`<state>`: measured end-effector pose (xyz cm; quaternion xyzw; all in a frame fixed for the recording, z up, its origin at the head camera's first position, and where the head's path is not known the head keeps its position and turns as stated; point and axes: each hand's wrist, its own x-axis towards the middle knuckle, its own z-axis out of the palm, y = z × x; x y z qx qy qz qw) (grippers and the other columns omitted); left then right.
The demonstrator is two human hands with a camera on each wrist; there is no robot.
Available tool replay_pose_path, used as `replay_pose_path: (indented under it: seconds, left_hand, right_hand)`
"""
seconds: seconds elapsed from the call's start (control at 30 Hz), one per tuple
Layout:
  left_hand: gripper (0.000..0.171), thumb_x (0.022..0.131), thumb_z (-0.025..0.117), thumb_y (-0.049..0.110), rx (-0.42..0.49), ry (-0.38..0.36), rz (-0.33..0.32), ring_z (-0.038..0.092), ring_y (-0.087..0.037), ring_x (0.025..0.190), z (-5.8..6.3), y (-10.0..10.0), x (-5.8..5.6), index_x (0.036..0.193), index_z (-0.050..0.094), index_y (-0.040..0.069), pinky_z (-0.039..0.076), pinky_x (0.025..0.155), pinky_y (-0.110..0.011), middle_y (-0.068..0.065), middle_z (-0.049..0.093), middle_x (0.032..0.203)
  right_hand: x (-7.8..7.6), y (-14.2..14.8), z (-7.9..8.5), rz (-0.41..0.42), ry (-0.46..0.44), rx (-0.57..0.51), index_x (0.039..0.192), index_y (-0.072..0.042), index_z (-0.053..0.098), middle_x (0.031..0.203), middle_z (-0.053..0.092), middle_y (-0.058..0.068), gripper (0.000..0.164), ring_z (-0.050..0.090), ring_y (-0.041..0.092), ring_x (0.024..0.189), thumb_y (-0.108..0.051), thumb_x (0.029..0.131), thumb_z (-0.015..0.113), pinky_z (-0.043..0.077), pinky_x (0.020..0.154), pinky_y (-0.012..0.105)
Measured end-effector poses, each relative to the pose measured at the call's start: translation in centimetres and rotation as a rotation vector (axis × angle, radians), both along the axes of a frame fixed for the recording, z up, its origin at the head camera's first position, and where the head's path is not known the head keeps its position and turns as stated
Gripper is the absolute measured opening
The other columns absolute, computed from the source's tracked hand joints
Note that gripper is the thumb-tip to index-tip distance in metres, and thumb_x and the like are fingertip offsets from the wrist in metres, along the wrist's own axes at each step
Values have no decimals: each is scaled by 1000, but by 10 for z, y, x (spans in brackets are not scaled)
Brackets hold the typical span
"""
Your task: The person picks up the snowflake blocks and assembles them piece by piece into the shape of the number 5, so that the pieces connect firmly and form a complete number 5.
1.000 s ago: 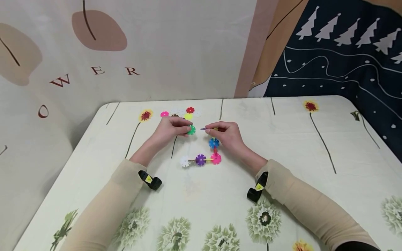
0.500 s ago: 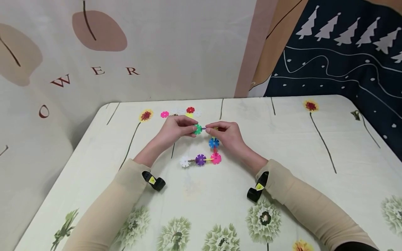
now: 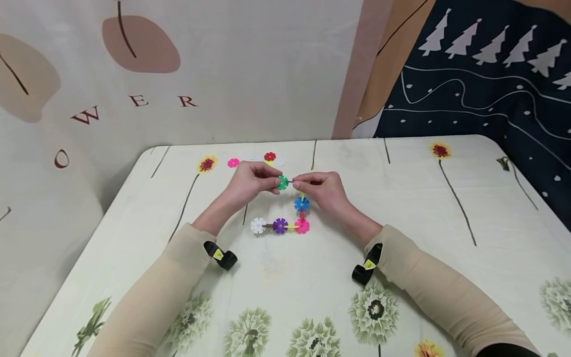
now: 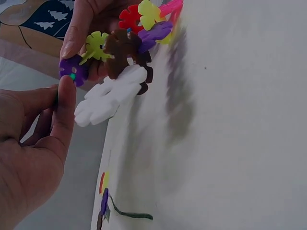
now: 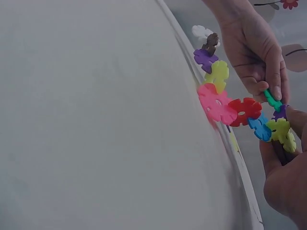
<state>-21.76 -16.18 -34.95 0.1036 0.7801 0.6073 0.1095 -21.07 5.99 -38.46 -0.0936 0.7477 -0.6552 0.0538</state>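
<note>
My left hand [image 3: 255,182] pinches a green snowflake disc [image 3: 282,183] between thumb and fingers. Its edge meets a purple disc [image 5: 279,113], which sits at the end of a chain of slotted plastic discs. The right hand [image 3: 324,191] pinches that end of the chain, its fingers covering part of it. From there the chain hangs through a blue disc [image 3: 301,204] and a red one [image 5: 245,111] to a pink disc [image 3: 302,226]. It then bends left through yellow, purple [image 3: 280,226] and brown to a white disc [image 3: 257,226].
Behind the left hand, loose discs lie near the table's back edge, among them a pink disc [image 3: 233,162], a red disc [image 3: 269,156] and a yellow one. A flower-print cloth [image 3: 424,208] covers the table, and a printed fabric wall [image 3: 258,74] rises behind it.
The left hand has moved right, bringing the green disc up against the purple disc in the right hand. The chain's lower row has swung slightly left.
</note>
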Motion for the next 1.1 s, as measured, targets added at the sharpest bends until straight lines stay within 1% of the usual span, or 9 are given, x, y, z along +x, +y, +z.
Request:
replay_pose_path:
  seconds: [0.27, 0.4, 0.57, 0.7, 0.77, 0.83, 1.07, 1.1]
  left_hand:
    - [21, 96, 71, 1, -41, -10, -5, 74, -29, 80, 2, 2, -1, 116, 72, -6, 60, 83, -33, -19, 72, 103]
    - [21, 96, 71, 1, -54, -11, -31, 74, -28, 81, 3, 2, -3, 116, 71, -7, 60, 84, -32, -19, 72, 103]
    - [20, 96, 71, 0, -37, -22, -40, 74, -27, 80, 6, 3, -4, 115, 72, -7, 60, 85, -34, -19, 72, 102]
    - [20, 96, 70, -1, -2, -20, -27, 74, -32, 81, 5, 5, -4, 115, 71, -8, 59, 87, -41, -20, 72, 102]
    - [20, 96, 70, -2, 8, -14, -19, 74, -31, 79, 5, 6, -4, 115, 71, -9, 59, 87, -43, -20, 71, 103]
    - [20, 96, 70, -2, 10, -14, -10, 74, -28, 78, 4, 6, -4, 114, 71, -9, 59, 87, -43, -20, 71, 103]
    - [19, 96, 72, 2, -44, -19, 1, 71, -43, 87, 2, 5, -4, 113, 74, -5, 60, 86, -37, -18, 73, 102]
    - [19, 96, 72, 2, -43, -20, 4, 72, -41, 86, 1, 5, -4, 113, 74, -5, 60, 85, -36, -18, 73, 102]
  right_hand:
    - [-1, 3, 2, 7, -27, 32, 101, -8, 83, 106, 77, 11, 18, 69, 21, 101, -22, 91, 81, 56, 83, 32]
    - [-2, 5, 3, 12, -31, 50, 103, -8, 83, 107, 77, 10, 18, 69, 20, 101, -21, 91, 81, 56, 84, 32]
    - [-3, 7, 5, 19, -29, 63, 104, -8, 83, 108, 77, 11, 17, 70, 20, 101, -20, 92, 80, 55, 80, 31]
    - [-5, 9, 7, 23, -17, 64, 103, -10, 83, 108, 77, 10, 17, 69, 20, 102, -22, 92, 80, 55, 81, 32]
    - [-5, 9, 8, 21, -13, 66, 103, -10, 83, 108, 77, 9, 16, 69, 20, 102, -22, 91, 80, 56, 82, 32]
    - [-6, 9, 8, 21, -9, 70, 102, -10, 83, 107, 77, 10, 16, 69, 20, 101, -22, 91, 80, 56, 80, 31]
    - [-5, 9, 6, 54, 40, 63, 102, -6, 82, 103, 77, 12, 18, 69, 23, 91, -19, 91, 81, 52, 67, 24]
    - [-5, 9, 6, 57, 45, 58, 102, -6, 82, 102, 77, 12, 17, 69, 23, 91, -19, 91, 81, 52, 67, 24]
